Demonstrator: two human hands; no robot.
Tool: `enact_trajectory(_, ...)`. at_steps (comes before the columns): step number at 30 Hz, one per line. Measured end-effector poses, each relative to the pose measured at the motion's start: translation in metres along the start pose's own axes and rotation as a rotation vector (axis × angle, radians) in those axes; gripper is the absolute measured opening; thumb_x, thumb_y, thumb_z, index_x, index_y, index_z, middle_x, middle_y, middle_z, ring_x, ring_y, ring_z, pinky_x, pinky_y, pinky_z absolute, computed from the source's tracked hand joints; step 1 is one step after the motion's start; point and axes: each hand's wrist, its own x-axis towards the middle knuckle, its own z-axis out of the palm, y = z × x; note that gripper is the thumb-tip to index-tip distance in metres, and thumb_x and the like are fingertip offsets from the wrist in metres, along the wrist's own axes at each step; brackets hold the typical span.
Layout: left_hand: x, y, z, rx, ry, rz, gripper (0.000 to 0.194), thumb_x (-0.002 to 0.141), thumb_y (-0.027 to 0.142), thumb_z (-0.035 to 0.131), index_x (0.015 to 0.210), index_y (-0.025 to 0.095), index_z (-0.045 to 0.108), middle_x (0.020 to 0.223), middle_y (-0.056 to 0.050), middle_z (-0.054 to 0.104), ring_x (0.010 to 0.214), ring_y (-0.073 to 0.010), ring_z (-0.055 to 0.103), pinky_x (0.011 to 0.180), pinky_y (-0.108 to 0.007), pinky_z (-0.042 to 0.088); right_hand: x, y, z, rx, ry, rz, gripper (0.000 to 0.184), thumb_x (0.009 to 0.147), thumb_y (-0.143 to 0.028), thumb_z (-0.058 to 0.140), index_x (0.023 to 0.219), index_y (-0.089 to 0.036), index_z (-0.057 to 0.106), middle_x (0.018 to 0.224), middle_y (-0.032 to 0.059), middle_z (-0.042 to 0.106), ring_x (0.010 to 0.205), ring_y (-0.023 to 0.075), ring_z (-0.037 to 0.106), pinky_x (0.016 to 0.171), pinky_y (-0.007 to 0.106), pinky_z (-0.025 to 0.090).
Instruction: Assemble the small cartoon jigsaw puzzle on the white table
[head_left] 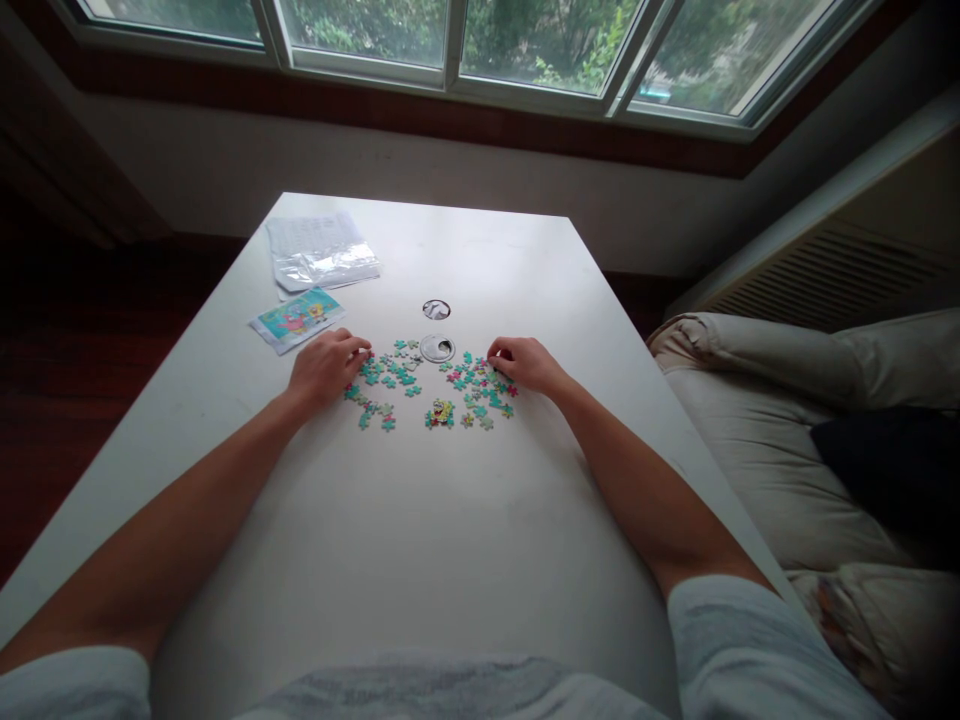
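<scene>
Small jigsaw puzzle pieces (390, 381), mostly teal with bits of pink and yellow, lie loose in two groups. My left hand (328, 368) rests at the outer edge of the left group, fingers bent but apart, tips by the pieces. At the right group (480, 385), my right hand (525, 363) has its thumb and fingertips drawn together over the pieces; whatever is between them is hidden. A few joined pieces (440, 413) between the groups, nearer to me, show a yellow cartoon face.
A teal cartoon picture card (298, 318) lies left of my left hand. Behind it is a clear plastic bag with papers (322, 250). Two round inserts (436, 309) are in the white table (420, 540). A beige sofa (757, 430) stands at the right, windows beyond.
</scene>
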Motion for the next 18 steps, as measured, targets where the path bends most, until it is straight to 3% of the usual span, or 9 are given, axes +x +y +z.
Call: enact_trajectory(18,0.003,0.005,0.004,-0.093,-0.040,0.019,0.027,0.093,0.034,0.053,0.105,0.025,0.075,0.103,-0.008,0.065,0.097,-0.0237,0.058,0.085,-0.034,0.047,-0.003,-0.016,0.000,0.040,0.073,-0.031,0.017,0.089,-0.027,0.061,0.094,-0.022,0.076,0.076,-0.0001,0.072,0.066,0.0127,0.057,0.067,0.025,0.036)
